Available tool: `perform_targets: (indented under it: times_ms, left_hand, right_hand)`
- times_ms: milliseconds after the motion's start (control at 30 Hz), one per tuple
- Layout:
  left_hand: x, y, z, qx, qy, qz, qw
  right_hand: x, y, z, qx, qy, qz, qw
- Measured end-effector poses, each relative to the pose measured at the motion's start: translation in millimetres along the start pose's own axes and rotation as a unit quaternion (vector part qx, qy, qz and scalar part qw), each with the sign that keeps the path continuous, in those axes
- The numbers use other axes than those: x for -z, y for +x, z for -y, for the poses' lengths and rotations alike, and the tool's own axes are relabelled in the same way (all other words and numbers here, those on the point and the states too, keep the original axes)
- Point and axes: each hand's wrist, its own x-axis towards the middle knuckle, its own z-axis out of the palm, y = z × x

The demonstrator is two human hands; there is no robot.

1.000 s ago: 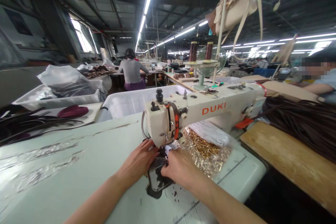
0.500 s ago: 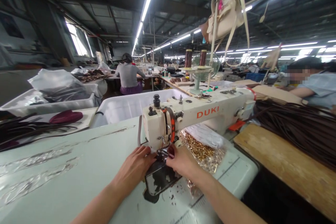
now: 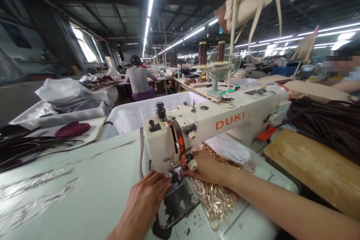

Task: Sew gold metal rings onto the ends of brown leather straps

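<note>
At the needle area of a cream sewing machine [image 3: 205, 127], the fingers of the left hand [image 3: 146, 195] are bent on the near left side and those of the right hand [image 3: 206, 167] reach in from the right, though whether either grasps a workpiece cannot be told, the fingertips being partly hidden. Just below them lies a worn metal plate [image 3: 178, 204], with a clear bag of gold-coloured metal fittings [image 3: 218, 198] beside it under the right forearm. The machine, standing on a pale green table [image 3: 84, 180], reads "DUKI" in orange capitals along its arm; the tabletop ruler's [image 3: 236, 213] figures are illegible.
</note>
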Motion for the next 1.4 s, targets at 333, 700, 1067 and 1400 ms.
perform_targets:
  times_ms: [333,700,1067,1400]
  left_hand:
    - [-4.4,1.7,5.1,-0.055,0.021,-0.004,0.998]
    - [-8.5,3.3,6.2,-0.014,-0.012,0.012,1.000]
    - [-6.2,5.4,7.1,0.025,-0.051,0.039,0.998]
    - [-2.7,4.8,7.6,0.023,-0.028,0.044,0.998]
  right_hand:
    - [5.1,0.7,-6.3,0.064,0.075,0.009,0.995]
    - [-0.1,-2.8,-5.4,0.048,0.030,-0.002,0.998]
    - [3.1,-0.2,-7.5,0.068,0.018,0.013,0.997]
    - [2.8,-0.3,-6.2,0.056,0.020,0.019,0.998]
